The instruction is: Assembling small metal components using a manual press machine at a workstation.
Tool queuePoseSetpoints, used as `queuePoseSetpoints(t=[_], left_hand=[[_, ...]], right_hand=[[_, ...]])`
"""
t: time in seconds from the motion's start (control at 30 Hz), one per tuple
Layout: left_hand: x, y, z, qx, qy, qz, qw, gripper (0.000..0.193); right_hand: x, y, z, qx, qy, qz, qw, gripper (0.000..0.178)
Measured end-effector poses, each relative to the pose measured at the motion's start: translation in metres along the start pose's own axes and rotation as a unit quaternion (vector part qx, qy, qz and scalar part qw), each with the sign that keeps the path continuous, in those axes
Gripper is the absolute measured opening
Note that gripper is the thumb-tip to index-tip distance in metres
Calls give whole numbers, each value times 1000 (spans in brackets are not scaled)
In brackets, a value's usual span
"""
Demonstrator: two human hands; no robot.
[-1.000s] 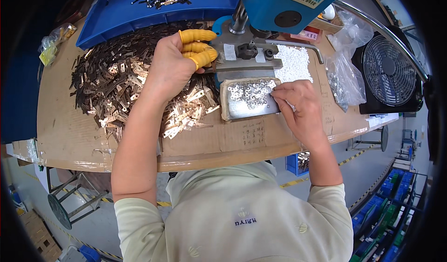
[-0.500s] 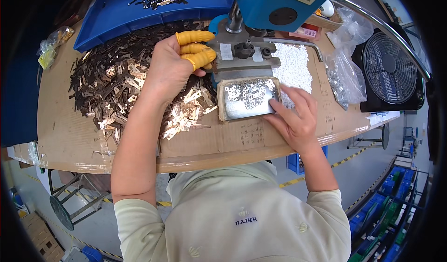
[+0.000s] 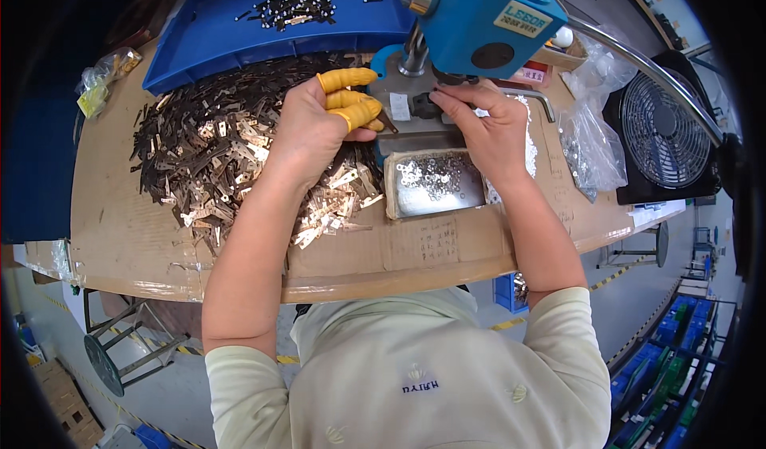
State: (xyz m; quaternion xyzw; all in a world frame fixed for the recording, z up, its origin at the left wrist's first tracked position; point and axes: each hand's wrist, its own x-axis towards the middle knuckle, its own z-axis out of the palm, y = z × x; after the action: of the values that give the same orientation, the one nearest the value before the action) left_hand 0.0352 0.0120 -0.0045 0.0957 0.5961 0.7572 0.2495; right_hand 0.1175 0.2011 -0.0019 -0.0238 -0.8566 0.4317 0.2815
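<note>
Pinching at the blue press (image 3: 479, 18) base, right hand (image 3: 487, 130) fingertips closed; left hand (image 3: 315, 126) curled beside.

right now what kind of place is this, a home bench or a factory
Most likely a small factory assembly station. A blue bench press stands on the cardboard-covered table, a big heap of stamped metal strips lies beside it, and both hands, left and right, work at its base.

Two hands (image 3: 319, 126), three yellow finger covers (image 3: 348, 98), one blue press (image 3: 479, 18), one blue tray (image 3: 215, 38), one small metal tray (image 3: 435, 184), one fan (image 3: 664, 134).
</note>
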Motion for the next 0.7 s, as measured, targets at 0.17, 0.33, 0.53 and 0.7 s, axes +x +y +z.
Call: queuePoseSetpoints(t=[0.17,0.33,0.53,0.7], left_hand=[[-2,3,-1,-5,-1,-3,1000,31],[-2,4,1,-4,0,-8,1000,32],[-3,2,2,-12,1,-4,1000,33],[-16,6,21,-48,-38,2,998,34]], right_hand=[[2,-4,1,66,2,66,996,13],[6,4,3,-16,-25,12,999,11],[5,0,2,-295,49,-308,903,13],[-22,-21,-5,-121,-19,-212,969,13]])
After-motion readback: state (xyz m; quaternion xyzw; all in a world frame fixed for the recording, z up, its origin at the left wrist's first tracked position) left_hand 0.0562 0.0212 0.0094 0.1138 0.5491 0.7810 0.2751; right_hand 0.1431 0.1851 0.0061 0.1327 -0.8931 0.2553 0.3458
